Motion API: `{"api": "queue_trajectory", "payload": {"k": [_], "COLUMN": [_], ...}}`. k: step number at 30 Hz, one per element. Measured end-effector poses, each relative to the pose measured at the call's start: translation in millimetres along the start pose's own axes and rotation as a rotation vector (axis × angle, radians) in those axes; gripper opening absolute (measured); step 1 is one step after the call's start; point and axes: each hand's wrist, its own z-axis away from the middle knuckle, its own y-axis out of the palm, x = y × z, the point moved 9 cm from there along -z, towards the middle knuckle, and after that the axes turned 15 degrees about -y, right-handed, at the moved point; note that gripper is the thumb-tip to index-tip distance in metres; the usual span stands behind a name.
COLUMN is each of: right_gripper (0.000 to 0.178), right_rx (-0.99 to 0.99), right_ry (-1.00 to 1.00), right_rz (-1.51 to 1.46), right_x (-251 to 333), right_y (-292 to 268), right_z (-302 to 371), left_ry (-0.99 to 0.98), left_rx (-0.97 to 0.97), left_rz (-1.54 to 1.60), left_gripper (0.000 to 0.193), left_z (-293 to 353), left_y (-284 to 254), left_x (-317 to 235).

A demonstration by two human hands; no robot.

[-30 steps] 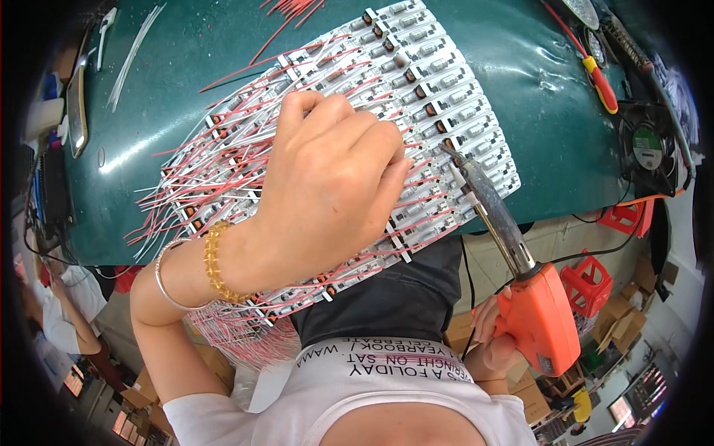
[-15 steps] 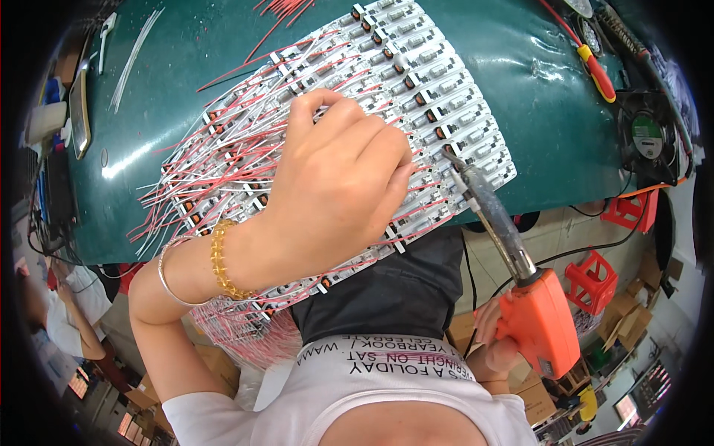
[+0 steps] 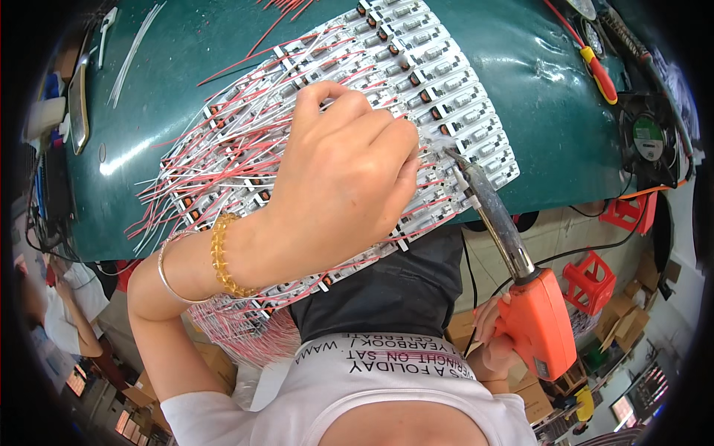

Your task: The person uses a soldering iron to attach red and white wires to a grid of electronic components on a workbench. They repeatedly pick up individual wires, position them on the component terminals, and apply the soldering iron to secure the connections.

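A panel of white circuit boards (image 3: 465,100) sits slanted at the table's near edge, with many red and white wires (image 3: 223,160) fanned over its left part. My left hand (image 3: 346,175) is closed above the panel, knuckles up; its fingertips and whatever they pinch are hidden beneath it. With my right hand (image 3: 491,331) I grip the orange handle of a soldering gun (image 3: 539,323). Its metal barrel slants up and left, and its tip meets the boards just right of my left hand's fingers. A faint whitish haze hangs by the tip.
Loose white wires (image 3: 134,56) and red wires (image 3: 286,7) lie farther back on the green table (image 3: 550,149). At the right are a red-yellow screwdriver (image 3: 599,74) and a black fan (image 3: 647,137). A red stool (image 3: 587,282) stands on the floor; another person (image 3: 74,305) is at the left.
My left hand has shifted slightly right, toward the iron's tip. A whitish haze has appeared there. My right hand keeps its grip on the soldering gun.
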Motion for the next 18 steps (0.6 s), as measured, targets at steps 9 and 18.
{"api": "queue_trajectory", "payload": {"k": [9, 18], "right_gripper": [0.082, 0.08], "right_rx": [-0.304, -0.409], "right_ry": [0.003, 0.106], "right_rz": [-0.399, -0.531], "right_x": [-23, -3], "right_y": [-2, -3], "right_z": [17, -20], "left_ry": [-0.01, -0.182], "left_rx": [0.003, -0.537], "left_rz": [-0.026, -0.819], "left_gripper": [0.012, 0.028], "left_z": [0, -29], "left_y": [-3, -166], "left_x": [-1, 166]}}
